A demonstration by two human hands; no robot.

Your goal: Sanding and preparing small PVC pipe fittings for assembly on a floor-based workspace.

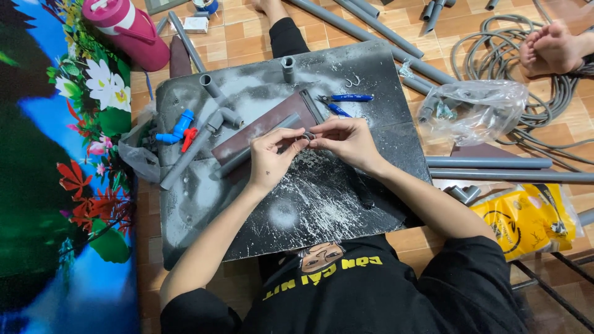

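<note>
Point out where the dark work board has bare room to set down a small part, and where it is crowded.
Free: the near half of the board, between both forearms and its front edge, paint-flecked but bare. Also the far right corner beyond the blue-handled pliers. Crowded: the left side, with the grey pipes and blue valve, and the centre, where left hand and right hand meet.

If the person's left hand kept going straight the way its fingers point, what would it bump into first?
The left hand points right and slightly up, so it would first meet the small dark ring pinched at its fingertips, then the right hand just beyond. Depth looks shared, though one view cannot confirm it.
</note>
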